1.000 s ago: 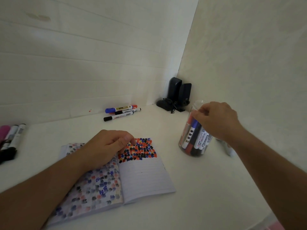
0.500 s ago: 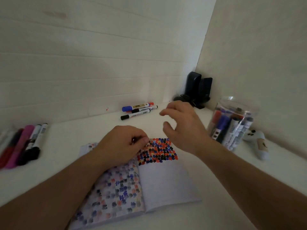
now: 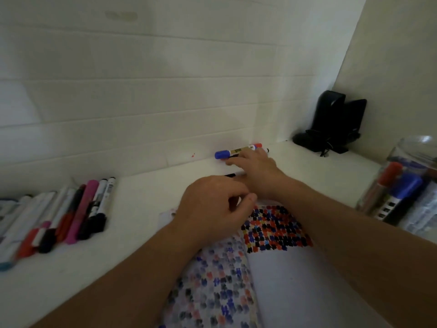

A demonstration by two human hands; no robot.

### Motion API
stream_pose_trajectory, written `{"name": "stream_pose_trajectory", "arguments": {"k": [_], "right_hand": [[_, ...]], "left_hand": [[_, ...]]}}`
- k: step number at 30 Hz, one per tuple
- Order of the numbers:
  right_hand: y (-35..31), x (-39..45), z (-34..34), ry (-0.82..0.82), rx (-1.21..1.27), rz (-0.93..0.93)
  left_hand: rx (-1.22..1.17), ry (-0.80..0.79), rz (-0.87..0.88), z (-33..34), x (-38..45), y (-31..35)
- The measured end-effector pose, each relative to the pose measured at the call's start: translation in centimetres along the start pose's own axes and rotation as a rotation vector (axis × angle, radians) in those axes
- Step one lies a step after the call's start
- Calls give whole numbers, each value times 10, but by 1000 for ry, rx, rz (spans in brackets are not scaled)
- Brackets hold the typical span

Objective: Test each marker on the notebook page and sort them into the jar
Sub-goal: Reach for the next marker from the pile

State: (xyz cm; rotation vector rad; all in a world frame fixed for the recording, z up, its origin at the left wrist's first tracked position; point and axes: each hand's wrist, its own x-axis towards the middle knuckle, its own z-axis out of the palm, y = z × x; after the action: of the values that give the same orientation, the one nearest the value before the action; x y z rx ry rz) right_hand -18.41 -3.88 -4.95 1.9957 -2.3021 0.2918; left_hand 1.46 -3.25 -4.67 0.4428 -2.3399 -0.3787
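Markers [image 3: 237, 151]: three by wall, under right hand [image 3: 256, 165].

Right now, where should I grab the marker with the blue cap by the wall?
Probably pinch the blue-capped marker around the middle of its barrel, at the label, coming down from above. It lies flat along the foot of the wall, so the far side is blocked. The right hand is already reaching over the markers there, fingers spread.
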Motion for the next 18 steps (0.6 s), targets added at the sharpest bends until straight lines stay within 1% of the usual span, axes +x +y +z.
{"name": "stream_pose_trajectory", "arguments": {"k": [2,4,7,9,11,13,14,16,18], "right_hand": [[3,1,0,-53,-66,24],[2,-2,-2,-54,-87,17],[-5,-14,-8,60,-49,-69],[-10,-30,-15,91,51,-106],[-14,-51,-27,89,103,-145],[-14,-76,-37,70,57,-215],[-13,-88,-40,48,40,-235],[-8,-112,-42,43,45,-253],[-3,-131,-38,111,42,-263]], "left_hand": [[-13,14,-36,2,-1,-2],[-9,23,-74,2,-1,-4],[17,58,-134,3,0,-10],[40,73,-190,4,0,-13],[19,30,-255,4,-1,-14],[-21,-82,-280,2,0,-11],[-20,-147,-258,1,0,-8],[28,-242,-155,-1,-1,0],[88,-266,-47,1,-4,8]]}}
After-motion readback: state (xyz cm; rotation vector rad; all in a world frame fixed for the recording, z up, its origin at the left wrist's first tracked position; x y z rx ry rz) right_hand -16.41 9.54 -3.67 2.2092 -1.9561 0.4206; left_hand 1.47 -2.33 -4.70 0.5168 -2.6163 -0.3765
